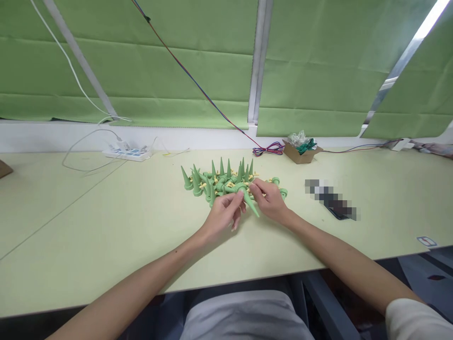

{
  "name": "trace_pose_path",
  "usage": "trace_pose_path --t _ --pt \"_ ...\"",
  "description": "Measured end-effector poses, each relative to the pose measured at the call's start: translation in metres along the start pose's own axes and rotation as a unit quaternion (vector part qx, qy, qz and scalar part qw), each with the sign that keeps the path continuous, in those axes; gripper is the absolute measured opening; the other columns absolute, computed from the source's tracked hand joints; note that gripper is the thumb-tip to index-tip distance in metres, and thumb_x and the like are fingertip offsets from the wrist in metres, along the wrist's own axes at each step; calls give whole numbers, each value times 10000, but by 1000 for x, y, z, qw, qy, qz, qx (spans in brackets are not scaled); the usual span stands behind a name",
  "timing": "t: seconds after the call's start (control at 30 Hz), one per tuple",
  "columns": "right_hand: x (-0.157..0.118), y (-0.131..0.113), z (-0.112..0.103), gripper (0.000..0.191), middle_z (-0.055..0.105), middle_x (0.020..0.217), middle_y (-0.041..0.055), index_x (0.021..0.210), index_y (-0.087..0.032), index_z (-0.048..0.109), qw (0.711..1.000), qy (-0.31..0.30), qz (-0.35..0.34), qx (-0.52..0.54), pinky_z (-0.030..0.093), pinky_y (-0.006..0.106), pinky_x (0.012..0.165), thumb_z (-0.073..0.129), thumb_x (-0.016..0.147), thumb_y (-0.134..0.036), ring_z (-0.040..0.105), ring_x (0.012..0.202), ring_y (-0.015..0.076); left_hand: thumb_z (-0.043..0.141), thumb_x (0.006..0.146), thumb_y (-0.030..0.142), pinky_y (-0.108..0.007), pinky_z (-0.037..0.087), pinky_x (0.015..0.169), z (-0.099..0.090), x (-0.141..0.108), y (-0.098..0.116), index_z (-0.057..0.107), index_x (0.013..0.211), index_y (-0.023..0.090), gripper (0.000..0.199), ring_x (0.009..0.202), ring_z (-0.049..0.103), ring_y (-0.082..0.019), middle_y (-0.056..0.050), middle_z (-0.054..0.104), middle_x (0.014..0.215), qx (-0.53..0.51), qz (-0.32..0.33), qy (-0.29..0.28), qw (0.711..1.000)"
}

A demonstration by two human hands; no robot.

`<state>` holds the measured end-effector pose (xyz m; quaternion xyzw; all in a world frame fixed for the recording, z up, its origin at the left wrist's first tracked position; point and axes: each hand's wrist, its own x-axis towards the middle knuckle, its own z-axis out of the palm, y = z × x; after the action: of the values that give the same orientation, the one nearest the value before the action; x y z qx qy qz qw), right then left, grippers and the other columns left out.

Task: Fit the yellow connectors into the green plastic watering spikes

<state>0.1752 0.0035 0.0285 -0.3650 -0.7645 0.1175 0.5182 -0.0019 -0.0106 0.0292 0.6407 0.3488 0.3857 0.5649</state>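
My left hand pinches a green cone-shaped spike between thumb and fingers, its point tilted down to the right. Just right of the spike's wide base, my right hand is closed with thumb and forefinger together; whatever is in that pinch is too small to make out. Behind both hands lies a cluster of green spikes, many standing upright on round bases, with small yellow pieces among them. The fingers partly hide the near side of this cluster.
On the pale table, a power strip with white cables stands at the back left. A small cardboard box holds clear plastic and green material, beside coiled red and blue wire. A dark, partly blurred phone-like object lies to the right.
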Motion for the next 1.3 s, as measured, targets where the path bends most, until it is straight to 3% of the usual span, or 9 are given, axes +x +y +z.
trace_pose_path --t 0.3,0.53,0.73,0.93,1.07,1.2,1.3 --pt "-2 -2 1 519 392 542 -32 648 -225 345 999 -24 20 -19 280 265 511 302 1029 -576 334 483 117 622 869 611 -226 321 411 -1 -1 0 575 728 157 478 374 431 -69 39 487 506 -18 -2 -5 1000" --pt "-2 -3 2 546 386 522 -31 645 -234 330 998 -44 41 -6 296 284 512 243 1022 -619 353 465 128 696 824 534 -227 309 412 3 -4 5 559 727 180 391 383 406 -79 63 456 466 45 18 32 998" --pt "-2 -1 3 562 395 526 -24 620 -228 345 997 -62 49 5 303 285 523 249 1027 -604 371 478 127 717 823 424 -235 294 481 4 -4 -2 569 781 189 280 489 382 -88 54 464 576 103 84 87 987" --pt "-2 0 3 568 362 510 -34 603 -226 320 994 -74 65 38 302 277 520 261 1026 -600 346 471 118 667 863 361 -246 320 539 5 -6 -4 609 766 193 202 570 404 -114 14 523 667 211 175 138 952" --pt "-1 0 3 578 374 521 -30 610 -224 343 995 -61 65 38 301 274 518 269 1014 -629 356 486 118 684 850 392 -247 316 531 7 -6 -4 559 739 196 257 542 398 -110 20 529 646 213 166 147 951" --pt "-2 3 4 553 387 545 -23 633 -227 353 995 -27 76 53 305 279 506 299 1012 -626 368 506 126 670 861 438 -233 337 513 8 -5 -4 559 913 216 254 517 435 -91 28 567 733 172 134 136 967" --pt "-2 8 4 524 387 570 -22 655 -231 348 994 -1 86 64 297 283 499 323 1014 -611 363 518 129 616 898 476 -220 340 477 7 -5 -2 543 913 210 276 490 458 -70 16 597 803 134 110 117 978"
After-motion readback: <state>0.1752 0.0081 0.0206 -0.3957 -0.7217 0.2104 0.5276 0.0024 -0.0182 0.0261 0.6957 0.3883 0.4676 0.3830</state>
